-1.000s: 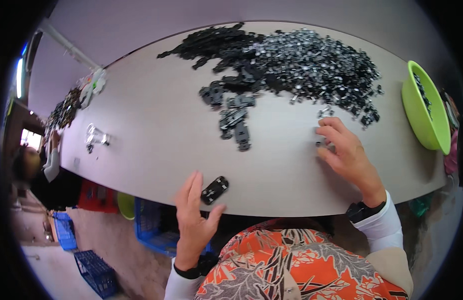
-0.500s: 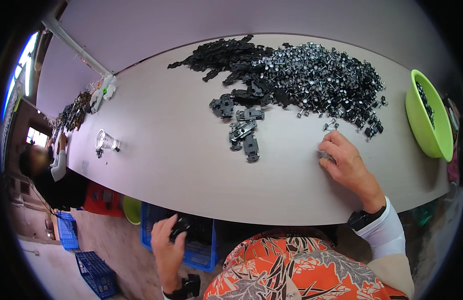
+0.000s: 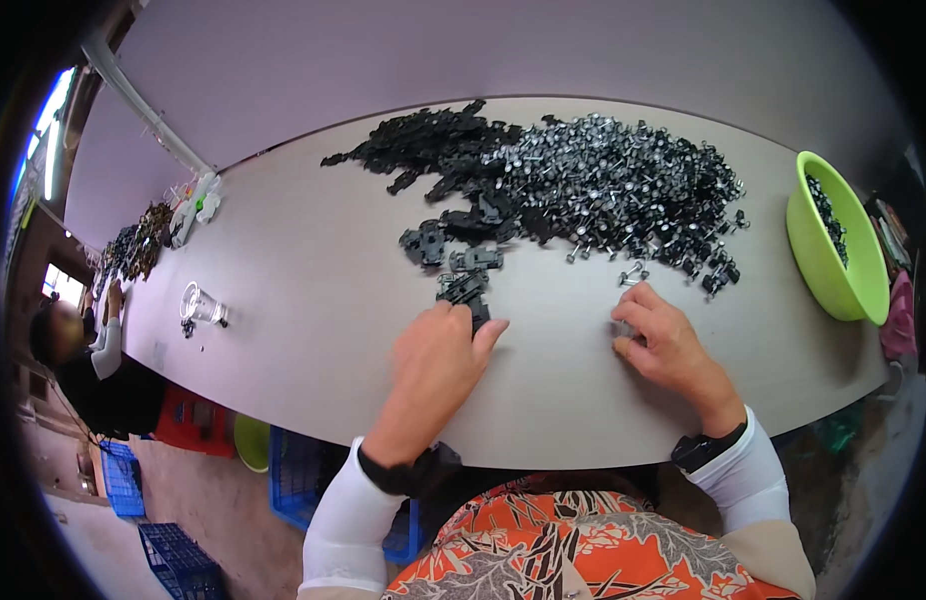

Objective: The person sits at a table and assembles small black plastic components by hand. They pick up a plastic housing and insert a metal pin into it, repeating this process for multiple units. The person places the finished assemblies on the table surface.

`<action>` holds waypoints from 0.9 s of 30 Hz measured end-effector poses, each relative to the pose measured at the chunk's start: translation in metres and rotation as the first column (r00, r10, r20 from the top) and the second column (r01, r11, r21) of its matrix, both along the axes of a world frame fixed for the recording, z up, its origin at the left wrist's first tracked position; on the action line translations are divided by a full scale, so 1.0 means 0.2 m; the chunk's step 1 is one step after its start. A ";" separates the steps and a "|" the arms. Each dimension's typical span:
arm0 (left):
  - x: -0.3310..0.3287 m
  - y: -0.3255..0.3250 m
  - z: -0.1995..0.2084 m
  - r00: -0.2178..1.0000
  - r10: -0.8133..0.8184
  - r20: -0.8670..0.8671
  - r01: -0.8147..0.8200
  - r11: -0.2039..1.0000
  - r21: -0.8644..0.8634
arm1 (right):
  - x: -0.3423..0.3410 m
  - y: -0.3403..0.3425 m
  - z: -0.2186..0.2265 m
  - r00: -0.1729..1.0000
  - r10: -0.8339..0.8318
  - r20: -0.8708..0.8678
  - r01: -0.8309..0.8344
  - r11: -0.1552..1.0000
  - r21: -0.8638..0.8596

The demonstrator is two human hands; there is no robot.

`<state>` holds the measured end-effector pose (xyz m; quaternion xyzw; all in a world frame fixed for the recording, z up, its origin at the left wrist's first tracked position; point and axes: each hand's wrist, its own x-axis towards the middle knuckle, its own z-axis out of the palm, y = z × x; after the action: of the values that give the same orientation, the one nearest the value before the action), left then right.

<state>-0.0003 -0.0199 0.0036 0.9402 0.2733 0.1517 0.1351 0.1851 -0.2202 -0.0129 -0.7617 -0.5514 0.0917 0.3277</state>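
Observation:
My left hand (image 3: 435, 360) reaches over the small group of dark toy-car chassis (image 3: 465, 288) in the middle of the table. Its thumb stands apart from the fingers, whose tips are hidden behind the hand. To the right, my right hand (image 3: 671, 345) rests low over the tabletop with thumb and fingers bent together around a small silvery-grey piece (image 3: 621, 328), mostly covered. Just beyond its fingers lies a loose wheel axle (image 3: 635, 272). Behind that spreads a large pile of wheel axles (image 3: 613, 180), with black wheels and shiny metal. A heap of black chassis (image 3: 423, 145) adjoins it on the left.
A lime-green basin (image 3: 798, 235) with dark parts stands at the right end. A clear plastic cup (image 3: 201, 303) lies tipped on the left. Blue crates (image 3: 293, 480) sit below the table edge. Another person (image 3: 93, 340) works at the far left beside more piled parts.
My left hand has come up from over the blue crate, where a black part was at its fingers, to the chassis on the table. My right hand keeps its closed grip, and the view has shifted slightly.

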 end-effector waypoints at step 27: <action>0.25 -0.18 -0.07 0.946 0.141 0.291 0.292 0.014 -0.956 | -0.09 0.00 0.02 0.945 0.191 -0.265 -0.079 0.921 0.381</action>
<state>0.0501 -0.0559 -0.0101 0.5502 0.2242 0.0521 0.8027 0.1675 -0.2196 -0.0090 -0.6245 -0.5548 0.1236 0.5357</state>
